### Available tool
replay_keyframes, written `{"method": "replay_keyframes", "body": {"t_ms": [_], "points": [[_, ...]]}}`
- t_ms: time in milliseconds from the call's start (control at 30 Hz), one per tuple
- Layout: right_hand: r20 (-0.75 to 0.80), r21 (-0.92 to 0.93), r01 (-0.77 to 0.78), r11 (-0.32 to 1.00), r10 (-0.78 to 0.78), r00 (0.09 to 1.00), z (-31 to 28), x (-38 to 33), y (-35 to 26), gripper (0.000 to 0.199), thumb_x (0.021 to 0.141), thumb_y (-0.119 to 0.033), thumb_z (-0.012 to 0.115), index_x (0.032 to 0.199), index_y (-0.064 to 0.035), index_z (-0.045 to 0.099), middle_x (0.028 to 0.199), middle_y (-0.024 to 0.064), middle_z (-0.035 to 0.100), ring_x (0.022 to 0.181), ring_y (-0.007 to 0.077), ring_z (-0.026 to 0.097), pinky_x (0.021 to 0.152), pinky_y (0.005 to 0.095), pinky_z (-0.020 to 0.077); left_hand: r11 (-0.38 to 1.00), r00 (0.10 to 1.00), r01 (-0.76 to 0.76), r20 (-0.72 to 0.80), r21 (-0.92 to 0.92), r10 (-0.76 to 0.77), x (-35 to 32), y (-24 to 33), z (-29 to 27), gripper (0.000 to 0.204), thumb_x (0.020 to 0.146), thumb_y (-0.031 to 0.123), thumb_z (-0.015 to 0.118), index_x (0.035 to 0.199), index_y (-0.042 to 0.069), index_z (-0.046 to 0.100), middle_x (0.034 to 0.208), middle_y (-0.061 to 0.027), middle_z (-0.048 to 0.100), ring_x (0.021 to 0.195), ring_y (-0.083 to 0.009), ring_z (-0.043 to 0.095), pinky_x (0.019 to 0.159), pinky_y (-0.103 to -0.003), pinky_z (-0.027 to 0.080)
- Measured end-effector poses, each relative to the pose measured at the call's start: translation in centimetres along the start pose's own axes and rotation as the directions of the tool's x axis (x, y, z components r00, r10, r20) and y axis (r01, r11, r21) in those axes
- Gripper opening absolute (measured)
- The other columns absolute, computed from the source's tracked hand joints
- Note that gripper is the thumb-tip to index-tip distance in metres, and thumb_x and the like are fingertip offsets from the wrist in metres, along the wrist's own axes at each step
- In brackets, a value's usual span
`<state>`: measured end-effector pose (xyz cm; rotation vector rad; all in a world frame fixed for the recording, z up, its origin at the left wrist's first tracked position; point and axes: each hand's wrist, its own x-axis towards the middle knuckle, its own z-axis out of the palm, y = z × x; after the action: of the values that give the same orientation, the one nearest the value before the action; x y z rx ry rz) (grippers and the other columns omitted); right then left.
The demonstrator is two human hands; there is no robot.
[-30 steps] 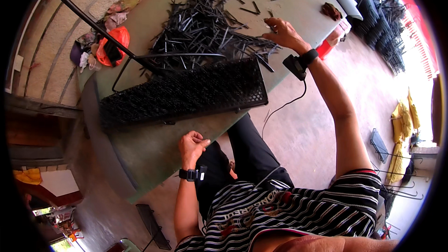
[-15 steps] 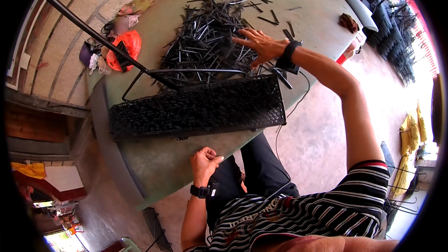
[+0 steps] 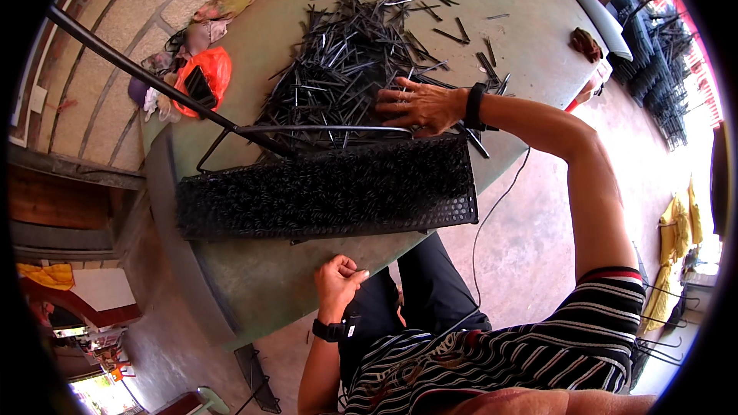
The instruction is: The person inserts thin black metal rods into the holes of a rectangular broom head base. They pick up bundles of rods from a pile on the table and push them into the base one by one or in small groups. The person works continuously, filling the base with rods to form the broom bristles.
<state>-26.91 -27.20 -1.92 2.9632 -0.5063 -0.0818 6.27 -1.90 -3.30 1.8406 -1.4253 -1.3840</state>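
Note:
A loose heap of thin black strips [image 3: 338,69] lies on the green tabletop [image 3: 269,284]. At the heap's near right edge, my right hand [image 3: 427,107] rests with its fingers apart and slightly bent, touching the strips. In front of the heap stands a long black perforated tray [image 3: 461,209] packed with dark bristly pieces; a wire frame runs along its far side. My left hand [image 3: 338,280] is closed, thumb against curled fingers, near the table's front edge. Whatever may lie in that pinch is hidden.
A black pole [image 3: 138,69] slants over the table's left side. Beyond it lie an orange plastic bag [image 3: 215,69], a phone [image 3: 200,86] and cloths. A brown rag [image 3: 586,44] sits at the far right. A thin cable [image 3: 500,200] hangs off the right edge.
My right hand has come down and nearer to the tray, from above the heap into the strips, and its fingers are less spread. My left hand has barely moved.

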Motion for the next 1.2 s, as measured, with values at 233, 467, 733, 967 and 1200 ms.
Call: {"method": "replay_keyframes", "body": {"t_ms": [233,467,733,967,1200], "points": [[-0.031,0.074,-0.331,0.941,0.333,0.942,1.8,-3.7,3.1,0.051,0.083,-0.02,0.055,0.133,-0.0135,0.043,0.145,0.0149,0.027,0.135,0.0313,0.025,0.105,0.0515,0.0286,1.0,1.0,0.003,0.005,0.002,-0.003,0.1,-0.1,0.0,0.021,0.063,0.002,0.076,0.072,0.001,0.057,0.058,-0.0051,0.062,0.047,-0.0085,0.057,0.045,-0.022,0.045],[-0.057,0.326,-0.653,0.683,0.704,0.708,0.1,-4.9,5.3,0.116,0.06,-0.053,0.077,0.145,-0.0085,0.012,0.143,0.0243,0.025,0.132,0.0394,0.025,0.106,0.0508,0.0214,1.0,1.0,-0.002,-0.011,0.014,0.003,0.0,-0.2,0.0,0.021,0.063,0.003,0.077,0.072,0.001,0.058,0.058,-0.0053,0.062,0.047,-0.0091,0.058,0.046,-0.023,0.046],[0.266,0.1,-0.714,0.693,0.673,0.69,0.7,-2.8,4.0,0.141,0.041,-0.068,0.078,0.144,-0.001,0.009,0.122,0.0253,0.04,0.118,0.0378,0.038,0.093,0.054,0.0268,1.0,1.0,-0.018,0.009,0.0,0.018,0.1,-0.3,0.0,0.021,0.063,0.003,0.077,0.073,0.0,0.058,0.059,-0.0056,0.062,0.047,-0.0092,0.058,0.046,-0.023,0.046],[0.274,0.253,-0.841,0.479,0.798,0.537,0.1,-2.2,4.6,0.104,0.05,-0.052,0.082,0.126,0.0015,0.036,0.096,0.0192,0.057,0.102,0.0354,0.051,0.083,0.0482,0.0357,0.999,1.0,-0.026,0.017,0.02,0.026,0.0,0.1,-0.1,0.02,0.064,0.003,0.076,0.074,0.0,0.058,0.059,-0.0057,0.062,0.048,-0.0101,0.059,0.047,-0.023,0.046],[0.192,0.3,-0.814,0.496,0.805,0.561,1.0,-2.4,4.5,0.065,0.055,-0.043,0.081,0.094,0.0001,0.052,0.092,0.0183,0.059,0.094,0.036,0.056,0.077,0.048,0.0404,0.969,0.963,-0.249,-0.104,0.009,0.248,-0.8,3.2,-0.2,0.013,0.072,0.004,0.072,0.078,0.0,0.061,0.067,-0.0037,0.062,0.058,-0.0075,0.06,0.052,-0.021,0.047]]}}
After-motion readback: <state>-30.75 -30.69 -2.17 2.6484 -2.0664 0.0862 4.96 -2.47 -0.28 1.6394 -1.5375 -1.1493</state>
